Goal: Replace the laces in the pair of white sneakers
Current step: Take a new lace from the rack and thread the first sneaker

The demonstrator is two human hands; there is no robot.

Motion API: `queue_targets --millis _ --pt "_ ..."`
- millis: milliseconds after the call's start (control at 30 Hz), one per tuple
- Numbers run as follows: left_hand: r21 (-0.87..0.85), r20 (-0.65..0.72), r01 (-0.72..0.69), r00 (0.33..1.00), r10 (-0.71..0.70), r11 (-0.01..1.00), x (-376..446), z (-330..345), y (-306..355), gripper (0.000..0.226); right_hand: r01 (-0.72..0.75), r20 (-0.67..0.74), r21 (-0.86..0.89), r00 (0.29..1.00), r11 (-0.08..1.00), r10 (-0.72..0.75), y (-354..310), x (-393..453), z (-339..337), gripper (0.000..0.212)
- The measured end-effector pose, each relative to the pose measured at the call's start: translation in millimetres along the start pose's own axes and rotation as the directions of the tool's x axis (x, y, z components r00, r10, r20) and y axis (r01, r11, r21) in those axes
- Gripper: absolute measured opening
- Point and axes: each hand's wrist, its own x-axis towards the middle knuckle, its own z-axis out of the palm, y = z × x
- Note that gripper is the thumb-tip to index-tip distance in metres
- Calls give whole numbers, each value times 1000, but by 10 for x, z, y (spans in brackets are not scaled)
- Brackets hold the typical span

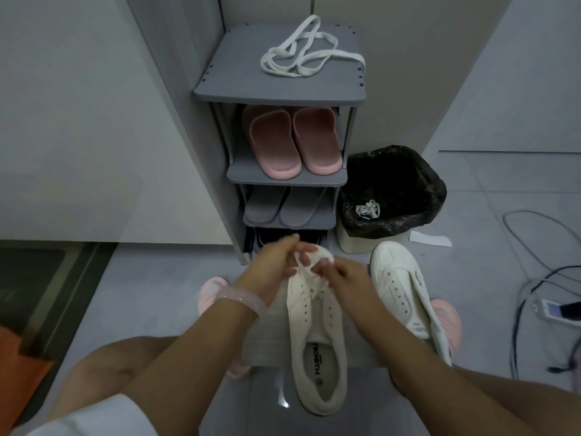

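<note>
A white sneaker [314, 335] lies in front of me, toe pointing away, its upper eyelets bare. My left hand [276, 262] and my right hand [342, 272] meet at its toe end, and both pinch a white lace [306, 270] near the lowest eyelets. The second white sneaker [405, 294] lies on the floor to the right with no lace in it. A loose white lace [306, 53] lies coiled on top of the grey shoe rack [220, 86]. Another white lace [367, 209] lies inside the bin.
The rack holds pink slippers [292, 140], grey slippers [283, 206] and dark shoes below. A bin with a black liner [393, 193] stands right of the rack. Cables and a power strip [556, 309] lie on the floor at far right. My feet wear pink slippers [210, 294].
</note>
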Motion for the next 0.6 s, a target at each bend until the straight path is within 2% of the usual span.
queue_targets --millis 67,100,167,200,267,333,367,400,433,467,500,533,567,600 --pt "-241 -118 -59 993 31 969 21 -159 146 34 -80 -88 276 990 958 108 -116 52 -163 31" --pt "-318 -210 -102 977 35 943 30 -262 227 30 -76 -122 409 983 909 137 -181 84 -273 32" --pt "-345 -379 -184 924 43 920 37 -480 356 25 -7 -185 612 971 791 152 -295 150 -512 32" --pt "-278 -430 -194 901 58 941 34 -566 395 22 27 -215 655 965 755 152 -331 178 -620 31" --pt "53 -490 -124 862 134 991 53 -657 368 10 40 -246 649 956 760 160 -369 200 -743 28" --pt "411 -509 -81 805 303 908 44 -595 254 23 10 -243 603 955 798 172 -367 179 -735 30" --pt "527 -459 -141 783 420 838 16 -495 203 31 -8 -221 595 960 804 173 -370 155 -695 32" --pt "578 -360 -229 790 497 783 -9 -372 156 34 -23 -185 599 969 800 166 -371 128 -639 34" --pt "557 -218 -320 834 507 766 -27 -233 103 34 -35 -140 611 979 791 151 -372 98 -575 33" --pt "493 -45 -362 897 439 791 -65 -86 49 34 -45 -96 625 986 779 134 -375 70 -505 31" --pt "434 146 -361 932 331 825 -107 52 -9 34 -55 -58 644 991 763 121 -387 44 -439 28" --pt "405 315 -356 919 237 842 -153 168 -63 30 -65 -30 667 993 742 114 -401 24 -390 27" --pt "399 425 -365 886 183 841 -188 248 -115 22 -73 -14 694 993 717 115 -422 17 -365 28" --pt "412 477 -376 865 155 830 -201 284 -151 12 -74 -8 729 993 680 117 -444 24 -373 29"
